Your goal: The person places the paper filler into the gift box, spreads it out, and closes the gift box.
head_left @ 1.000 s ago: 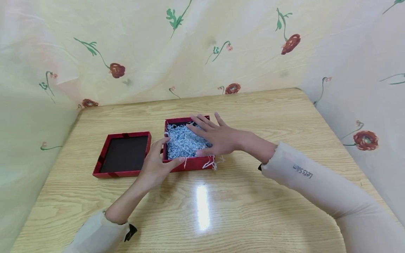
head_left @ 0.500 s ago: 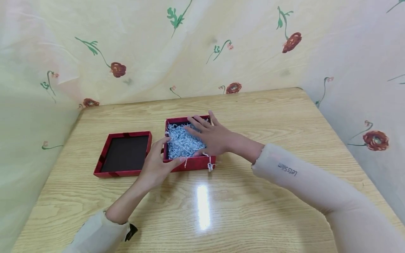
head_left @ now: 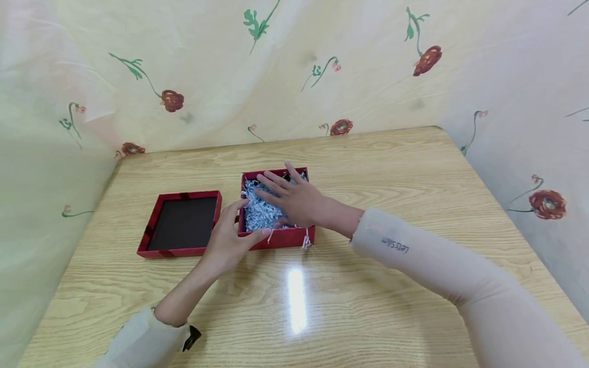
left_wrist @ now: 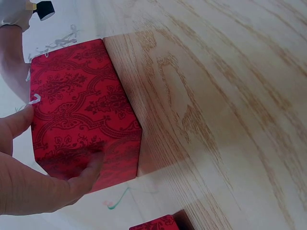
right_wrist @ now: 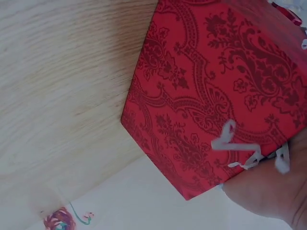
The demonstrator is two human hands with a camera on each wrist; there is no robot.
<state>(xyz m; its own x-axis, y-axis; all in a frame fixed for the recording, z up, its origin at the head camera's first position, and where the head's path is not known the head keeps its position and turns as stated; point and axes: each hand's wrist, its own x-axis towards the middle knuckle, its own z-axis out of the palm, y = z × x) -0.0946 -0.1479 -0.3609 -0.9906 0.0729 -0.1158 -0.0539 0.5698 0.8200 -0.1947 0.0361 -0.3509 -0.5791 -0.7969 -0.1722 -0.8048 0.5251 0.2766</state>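
Pale cloth printed with red flowers (head_left: 294, 30) hangs behind a light wood-grain table (head_left: 368, 317). From my remote station, reading left to right on the head view:

Shallow red tray with a black lining (head_left: 184, 225), likely the lid, lies hollow side up near the box. Left hand (head_left: 227, 240) straddles the box's near left corner, thumb against the front wall, fingers at the left wall, gripping it. Next, red brocade-patterned rectangular box (head_left: 290, 237), uncovered and upright on the table, left of the right forearm; it holds pale blue shredded paper (head_left: 262, 209). Right hand (head_left: 294, 199) lies over the box's right part, fingers spread across the shreds; how firmly it presses I cannot tell. White strands (head_left: 307, 241) hang over the front wall.

Judgement on the levelling, as I read it: I would keep the corner braced, pat with a flat palm rather than push sideways, work shreds toward the dark gap along the far wall, and tuck the loose strands inside.
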